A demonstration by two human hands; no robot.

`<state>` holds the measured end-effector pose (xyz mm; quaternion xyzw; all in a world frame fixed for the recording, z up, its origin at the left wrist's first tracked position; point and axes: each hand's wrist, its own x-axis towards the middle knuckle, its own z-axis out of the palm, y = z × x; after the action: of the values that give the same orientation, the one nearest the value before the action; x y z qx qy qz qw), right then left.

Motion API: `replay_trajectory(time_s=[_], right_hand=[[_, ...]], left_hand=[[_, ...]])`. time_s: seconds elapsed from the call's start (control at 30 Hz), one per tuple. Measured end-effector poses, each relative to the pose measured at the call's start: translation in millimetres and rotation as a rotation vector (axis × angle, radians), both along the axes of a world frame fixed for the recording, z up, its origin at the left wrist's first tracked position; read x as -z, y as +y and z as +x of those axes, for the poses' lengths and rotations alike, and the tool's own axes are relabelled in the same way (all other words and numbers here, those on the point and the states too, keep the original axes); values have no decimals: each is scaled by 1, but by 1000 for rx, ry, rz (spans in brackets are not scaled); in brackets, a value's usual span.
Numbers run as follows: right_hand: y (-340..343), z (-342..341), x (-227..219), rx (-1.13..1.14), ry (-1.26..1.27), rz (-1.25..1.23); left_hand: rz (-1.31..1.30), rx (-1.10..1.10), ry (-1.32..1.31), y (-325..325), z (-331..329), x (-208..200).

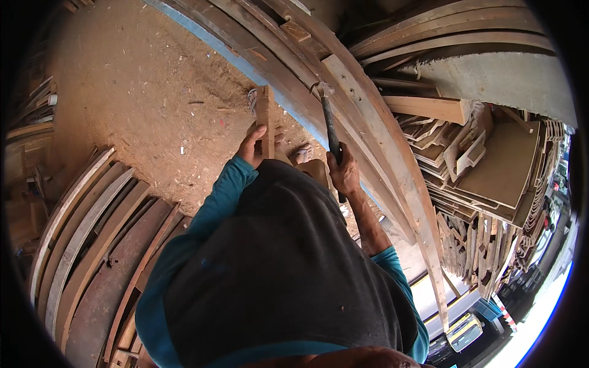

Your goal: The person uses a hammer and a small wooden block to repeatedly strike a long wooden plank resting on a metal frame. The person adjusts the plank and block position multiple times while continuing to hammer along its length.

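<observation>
My left hand [250, 146] is closed round a short, narrow wooden board [264, 113], thumb on its near side. The board points away from me, over the dirt floor. In my right hand [345, 170] is a hammer [331, 126], gripped by its dark handle. The hammer's head is at the far end, over the long timber beams [368, 122]; whether it touches them I cannot tell. A bare foot [302, 153] shows between my hands, just beyond my dark shirt front.
Long beams with a blue edge strip [221, 52] run from the far side down my right. Planks [101, 245] are stacked at the left. Further right are a pile of sheets and wood offcuts [500, 165], a pale concrete slab [509, 80] and a yellow-framed vehicle [465, 331].
</observation>
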<state>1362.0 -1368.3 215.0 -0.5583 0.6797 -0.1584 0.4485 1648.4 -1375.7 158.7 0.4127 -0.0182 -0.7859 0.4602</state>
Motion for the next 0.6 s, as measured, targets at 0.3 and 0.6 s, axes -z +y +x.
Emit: replay_trajectory(time_s=[0.3, 0.6], right_hand=[[-173, 92, 49, -352, 235, -93], [-381, 174, 168, -655, 504, -67]], left_hand=[[182, -197, -15, -42, 121, 79], [470, -260, -231, -19, 240, 157]])
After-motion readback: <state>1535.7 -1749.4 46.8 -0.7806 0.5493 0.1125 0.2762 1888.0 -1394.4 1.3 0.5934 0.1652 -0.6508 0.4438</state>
